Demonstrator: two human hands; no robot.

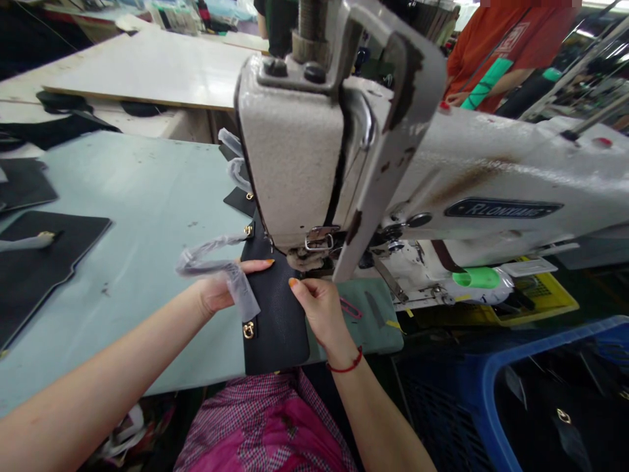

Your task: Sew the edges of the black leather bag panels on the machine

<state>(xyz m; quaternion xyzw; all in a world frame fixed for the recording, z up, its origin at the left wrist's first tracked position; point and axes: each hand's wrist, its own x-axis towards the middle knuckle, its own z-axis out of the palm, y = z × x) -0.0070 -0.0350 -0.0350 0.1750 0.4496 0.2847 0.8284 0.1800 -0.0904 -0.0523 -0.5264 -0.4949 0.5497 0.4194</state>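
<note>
A black leather-like bag panel (280,314) lies beneath the head of a sewing machine (295,151). Gold hardware (249,330) sits on its left edge, joined to a handle wrapped in clear plastic (216,259). My left hand (219,290) reaches under this wrapped handle, with a finger stretched flat on the panel; its other fingers are partly hidden. My right hand (319,307) pinches the panel's right edge between thumb and bent fingers, close to the presser foot (302,259). The machine head hides the panel's far part.
More black panels (54,255) lie on the pale green tabletop (147,190) at left. Pink snips (350,308) rest right of my right hand. A blue basket (486,387) holding black pieces stands at lower right, near a yellow crate (550,295). A person in orange (515,52) is behind.
</note>
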